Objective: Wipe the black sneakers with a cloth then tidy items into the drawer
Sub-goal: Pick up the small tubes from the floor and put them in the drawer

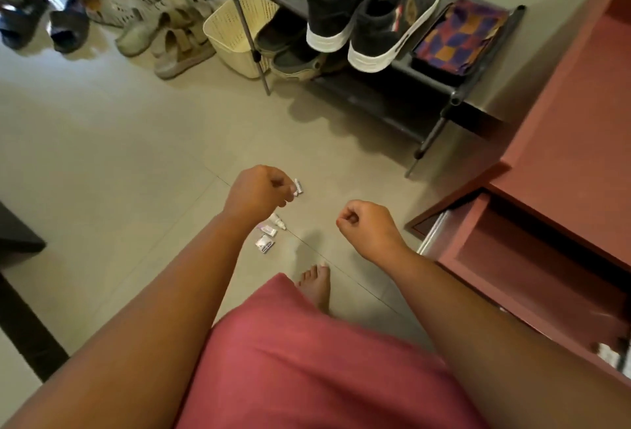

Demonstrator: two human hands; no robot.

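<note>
While both arms reach out over the floor, left hand [257,189] pinches a small white packet [298,187]; right hand [367,224] curled into a fist. Black sneakers [372,5] sit on the rack [440,87] beyond both hands; open drawer [532,268] just right of right hand.

A home entryway is indicated: a tiled floor [136,155], a black shoe rack [444,94] at far right, loose footwear [177,46] piled far left, a reddish-brown cabinet [563,121] at right.
</note>
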